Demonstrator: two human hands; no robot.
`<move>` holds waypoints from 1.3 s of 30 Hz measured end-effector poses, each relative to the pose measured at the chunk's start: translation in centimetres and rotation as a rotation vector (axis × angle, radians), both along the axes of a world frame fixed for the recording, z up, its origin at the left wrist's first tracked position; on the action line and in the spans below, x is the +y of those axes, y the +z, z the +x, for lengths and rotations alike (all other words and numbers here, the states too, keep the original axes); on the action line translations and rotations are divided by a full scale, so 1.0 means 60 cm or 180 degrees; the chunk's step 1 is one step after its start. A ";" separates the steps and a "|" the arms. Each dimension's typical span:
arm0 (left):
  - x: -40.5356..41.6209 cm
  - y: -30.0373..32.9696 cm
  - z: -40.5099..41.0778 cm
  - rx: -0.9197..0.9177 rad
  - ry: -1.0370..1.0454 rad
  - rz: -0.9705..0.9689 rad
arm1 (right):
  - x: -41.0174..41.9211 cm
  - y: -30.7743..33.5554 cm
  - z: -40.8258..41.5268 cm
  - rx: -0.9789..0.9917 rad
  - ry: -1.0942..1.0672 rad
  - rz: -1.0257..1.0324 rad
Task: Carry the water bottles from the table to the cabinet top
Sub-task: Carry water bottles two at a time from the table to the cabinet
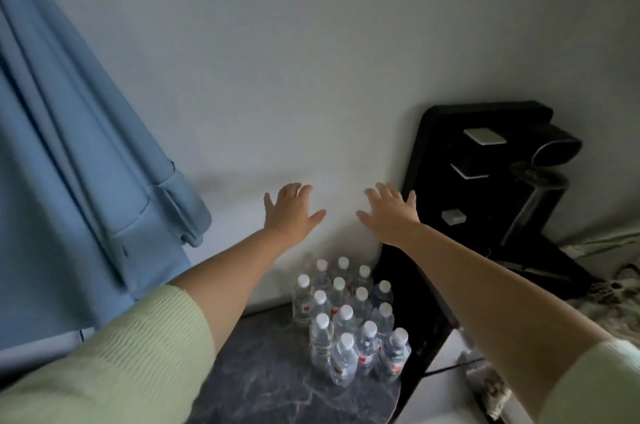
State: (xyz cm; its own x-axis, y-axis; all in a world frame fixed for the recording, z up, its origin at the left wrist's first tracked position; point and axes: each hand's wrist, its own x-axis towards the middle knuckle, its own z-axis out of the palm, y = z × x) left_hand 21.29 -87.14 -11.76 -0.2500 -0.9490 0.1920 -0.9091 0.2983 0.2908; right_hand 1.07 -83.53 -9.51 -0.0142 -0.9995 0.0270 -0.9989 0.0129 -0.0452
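Note:
Several clear water bottles (346, 316) with white caps stand packed together on a dark marbled round table (263, 382), near its far right edge. My left hand (289, 212) is stretched out above and beyond them, palm down, fingers spread, holding nothing. My right hand (391, 214) is held out the same way beside it, a little to the right, also empty. Both hands hover in front of the white wall, well above the bottle caps. Pale green sleeves cover my upper arms.
A blue curtain (79, 164) hangs at the left, close to the table. A black cabinet (415, 271) stands right of the bottles, with a black coffee machine (491, 174) on its top. Cables and clutter lie at the far right.

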 end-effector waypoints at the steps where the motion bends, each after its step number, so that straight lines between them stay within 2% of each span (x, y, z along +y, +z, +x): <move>1: 0.003 0.004 0.001 -0.0099 0.0021 -0.0011 | -0.003 0.006 0.004 0.0089 0.0051 -0.0026; 7: 0.039 0.010 0.029 -0.0331 0.0364 0.0033 | -0.027 0.010 0.017 0.0280 0.0429 -0.0024; 12: 0.096 -0.006 0.086 -0.0056 0.1220 0.0245 | -0.049 0.000 0.056 0.0189 0.1014 0.0064; 17: 0.212 -0.054 0.149 -0.0006 0.2124 0.0568 | -0.018 -0.048 0.144 0.0059 0.1790 0.0256; 21: 0.329 -0.071 0.184 0.0014 0.2655 0.0682 | 0.043 -0.081 0.229 -0.0033 0.2503 0.0533; 28: 0.542 -0.054 0.279 0.0037 0.3538 0.0661 | 0.173 -0.082 0.384 -0.0154 0.3539 0.0526; 33: 0.720 -0.059 0.330 0.0269 0.4343 0.0625 | 0.302 -0.085 0.495 -0.0057 0.4134 0.0503; 39: 0.934 -0.061 0.365 0.0136 0.4958 0.0851 | 0.488 -0.098 0.611 -0.0068 0.4713 0.0724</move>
